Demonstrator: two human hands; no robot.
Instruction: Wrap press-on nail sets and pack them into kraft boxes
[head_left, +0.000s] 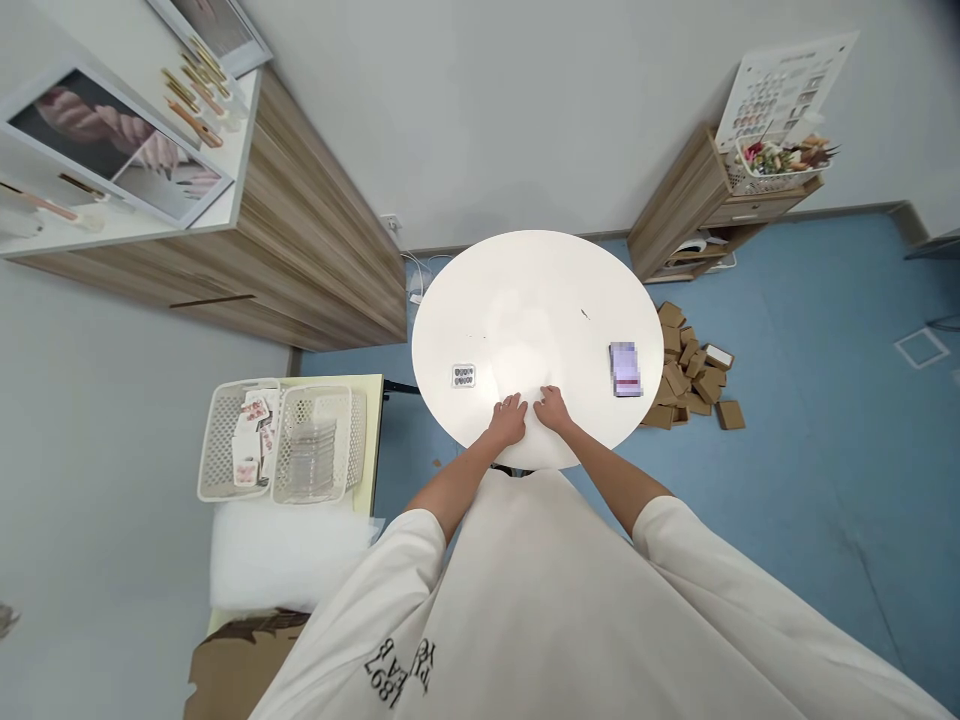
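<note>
At six o'clock on the round white table [465, 290], my left hand [508, 419] and right hand [553, 408] brace half-curled, seemingly for steadiness, any hold unclear.

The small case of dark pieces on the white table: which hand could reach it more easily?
Probably the left hand: it is nearer the small case, while the right hand lies farther across.

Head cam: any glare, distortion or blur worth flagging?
Head view: glare whitens the white oval tabletop beyond the bare left hand and bare right hand; head view: wide-angle stretch tilts the brown wooden cabinet; head view: pixelation hides detail on the purple rectangular object.
</note>
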